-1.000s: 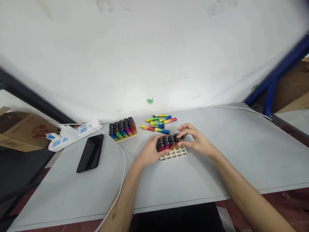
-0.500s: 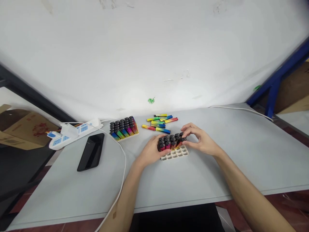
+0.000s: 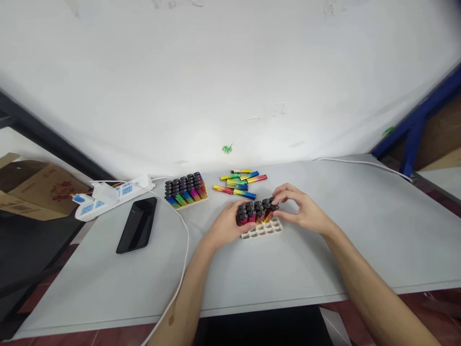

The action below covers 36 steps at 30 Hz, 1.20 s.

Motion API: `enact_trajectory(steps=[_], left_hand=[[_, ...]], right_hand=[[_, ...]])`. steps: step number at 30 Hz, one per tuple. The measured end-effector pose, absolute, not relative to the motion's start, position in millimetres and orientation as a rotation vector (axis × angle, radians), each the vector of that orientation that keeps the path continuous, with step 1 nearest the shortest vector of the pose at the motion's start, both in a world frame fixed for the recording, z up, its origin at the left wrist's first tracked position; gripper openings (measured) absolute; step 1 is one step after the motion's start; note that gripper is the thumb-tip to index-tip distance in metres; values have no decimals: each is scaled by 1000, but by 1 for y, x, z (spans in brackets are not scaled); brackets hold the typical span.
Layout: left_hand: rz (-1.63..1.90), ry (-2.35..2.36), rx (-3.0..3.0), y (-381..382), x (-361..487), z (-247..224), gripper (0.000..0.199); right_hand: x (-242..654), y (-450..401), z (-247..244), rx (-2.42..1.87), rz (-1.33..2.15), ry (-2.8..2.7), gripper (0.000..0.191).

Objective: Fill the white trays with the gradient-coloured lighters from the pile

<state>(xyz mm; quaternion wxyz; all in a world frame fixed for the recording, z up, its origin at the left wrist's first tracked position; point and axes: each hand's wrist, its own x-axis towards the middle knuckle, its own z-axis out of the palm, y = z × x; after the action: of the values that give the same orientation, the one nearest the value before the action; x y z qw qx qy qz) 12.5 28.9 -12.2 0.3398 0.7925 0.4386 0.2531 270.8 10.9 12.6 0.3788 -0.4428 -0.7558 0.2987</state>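
Observation:
A white tray [image 3: 262, 230] with rows of pockets lies in front of me. Black-topped lighters [image 3: 251, 217] stand upright in its back rows, while the front pockets hold none. My left hand [image 3: 226, 225] is closed round the left end of this group, thumb along the front and fingers behind. At the right end, my right hand [image 3: 300, 209] pinches a lighter [image 3: 275, 208] between thumb and fingers, close against the others. Its lower part is hidden. Behind the tray lies a loose pile of shiny multicoloured lighters [image 3: 236, 184].
A second tray packed with upright lighters [image 3: 186, 190] stands to the left. Beyond it are a black phone [image 3: 137, 225], a white power strip [image 3: 118, 194] and a white cable [image 3: 186, 250] running across the table toward me. A cardboard box [image 3: 46, 190] sits far left; the wall closes off the back.
The view has shifted very slightly. Both hands keep the same grip on the lighters, with hardly any visible movement.

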Motion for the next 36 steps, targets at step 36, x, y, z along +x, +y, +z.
enact_trajectory(steps=[36], left_hand=[[599, 1134, 2036, 27, 11, -8, 61]], right_hand=[[195, 182, 8, -1563, 234, -2442, 30]])
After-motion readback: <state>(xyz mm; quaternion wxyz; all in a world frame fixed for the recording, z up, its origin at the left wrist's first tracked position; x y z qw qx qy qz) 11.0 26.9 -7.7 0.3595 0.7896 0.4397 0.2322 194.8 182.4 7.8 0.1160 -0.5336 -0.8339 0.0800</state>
